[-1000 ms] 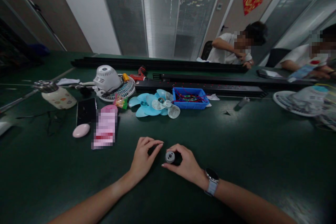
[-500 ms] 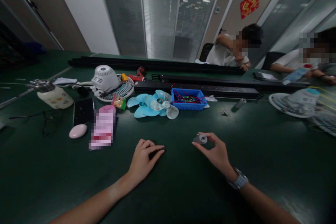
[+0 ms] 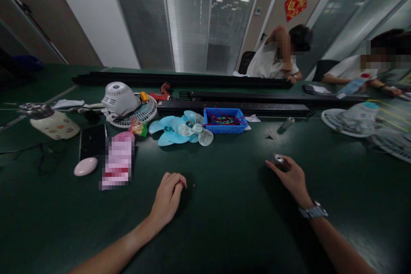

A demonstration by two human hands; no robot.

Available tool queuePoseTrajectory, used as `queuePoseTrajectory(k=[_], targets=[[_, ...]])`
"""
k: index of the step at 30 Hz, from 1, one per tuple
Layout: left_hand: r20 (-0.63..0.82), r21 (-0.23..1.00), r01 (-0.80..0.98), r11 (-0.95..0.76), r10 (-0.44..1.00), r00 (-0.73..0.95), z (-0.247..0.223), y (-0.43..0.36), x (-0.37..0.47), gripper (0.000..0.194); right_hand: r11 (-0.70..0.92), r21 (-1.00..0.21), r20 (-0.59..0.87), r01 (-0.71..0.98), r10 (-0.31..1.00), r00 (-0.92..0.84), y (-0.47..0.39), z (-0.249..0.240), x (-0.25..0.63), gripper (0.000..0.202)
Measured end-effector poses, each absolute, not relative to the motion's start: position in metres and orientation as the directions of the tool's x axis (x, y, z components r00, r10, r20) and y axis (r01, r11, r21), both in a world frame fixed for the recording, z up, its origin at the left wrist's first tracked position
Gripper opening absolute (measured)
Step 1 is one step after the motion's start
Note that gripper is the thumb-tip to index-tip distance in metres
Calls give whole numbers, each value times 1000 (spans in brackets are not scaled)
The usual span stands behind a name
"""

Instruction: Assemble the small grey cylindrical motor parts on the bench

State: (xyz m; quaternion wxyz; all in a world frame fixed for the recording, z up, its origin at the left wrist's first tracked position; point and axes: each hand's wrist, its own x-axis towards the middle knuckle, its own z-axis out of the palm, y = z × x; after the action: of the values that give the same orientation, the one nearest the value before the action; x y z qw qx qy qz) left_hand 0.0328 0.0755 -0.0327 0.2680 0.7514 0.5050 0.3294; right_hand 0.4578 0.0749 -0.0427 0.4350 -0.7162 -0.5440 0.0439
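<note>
Between the thumb and fingers of my right hand is a small grey metal cylinder, held just over the green table, its round end with a dark centre facing up. My left hand rests at the table with its fingers curled in and thumb against them, and nothing shows in it. Just right of those fingertips lies a tiny round piece, too small to name. A similar metal cylinder stands farther back on the right, with a small dark flat piece near it.
Light-blue fan blades lie beside a blue bin of wires. To the left are a white fan body, a bottle, a phone and a pink case. Long black rails cross behind. Two people sit opposite.
My right hand has carried the metal cylinder rightward. My left hand has drawn back left, its fingers curling in, and the tiny round piece now shows on the table. The view has shifted slightly.
</note>
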Motion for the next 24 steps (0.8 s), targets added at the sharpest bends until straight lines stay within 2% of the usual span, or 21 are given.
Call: queuePoseTrajectory(k=[2, 4, 6, 9, 12, 15, 19, 24], targets=[[235, 731, 581, -358, 931, 279, -32, 75, 33, 29, 15, -611, 505, 792, 777, 375, 74, -33, 451, 66], [241, 729, 577, -370, 926, 289, -30, 75, 33, 32, 28, -486, 624, 874, 711, 324, 71, -19, 436, 65], [239, 733, 568, -374, 923, 300, -28, 75, 33, 33, 68, -353, 689, 933, 694, 210, 67, -3, 411, 52], [238, 742, 550, -384, 917, 319, -26, 75, 33, 34, 274, -254, 633, 927, 772, -55, 62, 17, 360, 24], [251, 743, 539, -397, 911, 326, -26, 76, 33, 33, 460, -288, 465, 840, 834, -297, 65, 24, 310, 17], [265, 743, 536, -400, 912, 313, -26, 75, 33, 33, 538, -354, 320, 765, 838, -441, 73, 19, 274, 23], [264, 748, 534, -395, 914, 307, -26, 75, 35, 32, 561, -394, 257, 728, 828, -499, 83, 4, 251, 28], [277, 743, 534, -403, 912, 303, -27, 74, 35, 33, 525, -420, 246, 741, 851, -464, 87, -7, 242, 16]])
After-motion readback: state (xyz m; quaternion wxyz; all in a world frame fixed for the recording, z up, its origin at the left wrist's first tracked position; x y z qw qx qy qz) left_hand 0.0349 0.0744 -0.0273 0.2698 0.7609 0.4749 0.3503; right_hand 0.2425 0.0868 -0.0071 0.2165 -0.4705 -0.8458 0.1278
